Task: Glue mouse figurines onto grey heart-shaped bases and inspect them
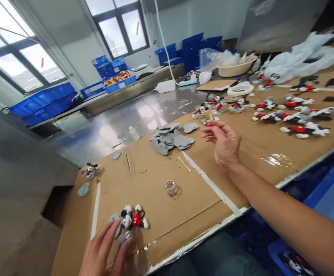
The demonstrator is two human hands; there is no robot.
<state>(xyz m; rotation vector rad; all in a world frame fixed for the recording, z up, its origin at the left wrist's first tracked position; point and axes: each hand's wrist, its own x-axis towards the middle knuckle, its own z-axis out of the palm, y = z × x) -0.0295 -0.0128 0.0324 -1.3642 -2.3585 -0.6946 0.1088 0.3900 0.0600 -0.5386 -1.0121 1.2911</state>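
A black, white and red mouse figure (136,219) with grey heart-shaped parts lies on the cardboard near the front edge. My left hand (105,245) has its thumb and fingers around the figure's grey parts at its left end. Farther back, my right hand (224,142) is closed in a pinch beside another mouse figure. A thin light-coloured stick tip shows above its fingertips; what the fingers grip is partly hidden. Between the hands stand a small clear glass pot (171,187), a cotton swab (184,164) and a pile of grey flat pieces (169,138).
Several finished-looking mouse figures (302,130) lie in rows at the right. One more figure (91,170) sits at the far left by a grey heart piece (83,189). A tape roll (240,89), a beige basin (236,69) and a white plastic bottle (166,86) stand behind.
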